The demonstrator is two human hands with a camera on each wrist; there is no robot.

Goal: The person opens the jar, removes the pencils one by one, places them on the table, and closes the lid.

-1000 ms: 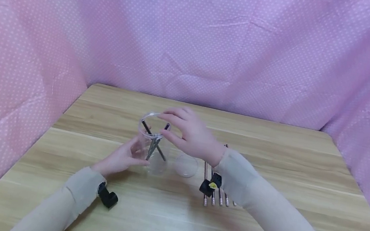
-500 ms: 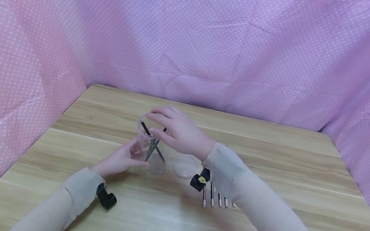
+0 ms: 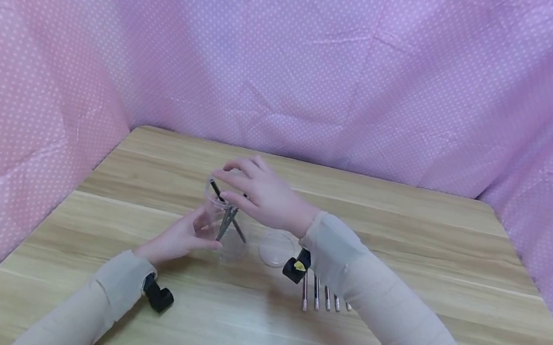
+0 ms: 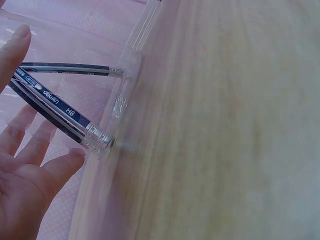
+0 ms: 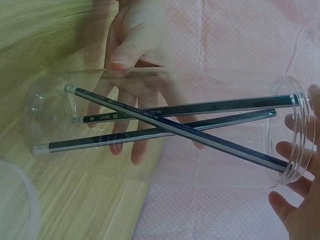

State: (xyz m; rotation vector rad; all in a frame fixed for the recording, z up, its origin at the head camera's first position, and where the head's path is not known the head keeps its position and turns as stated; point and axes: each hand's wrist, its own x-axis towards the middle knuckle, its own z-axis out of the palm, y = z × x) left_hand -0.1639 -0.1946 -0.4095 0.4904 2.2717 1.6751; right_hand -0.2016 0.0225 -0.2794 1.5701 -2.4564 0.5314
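Observation:
My left hand (image 3: 177,238) holds a clear plastic jar (image 5: 230,175) low on its side, thumb in front and fingers behind. Inside lean three dark striped pencils (image 5: 175,128), crossing one another, their metal-ringed ends down at the jar's base. Over the mouth reaches my right hand (image 3: 272,196); its thumb and fingers grip around the rim, partly covering it in the head view. The jar stands upright, its base close to the wood in the left wrist view. Just right of it lies a clear round lid (image 3: 277,249).
Several more pencils (image 3: 316,294) lie side by side on the wooden table (image 3: 227,335), partly hidden beneath my right forearm. A pink dotted curtain (image 3: 294,65) hangs behind the table and along both sides. Black cameras (image 3: 158,294) sit on both wrists.
My right hand has moved left from the rim's right side to across the jar's mouth, covering more of it. The left hand and jar stay nearly in place.

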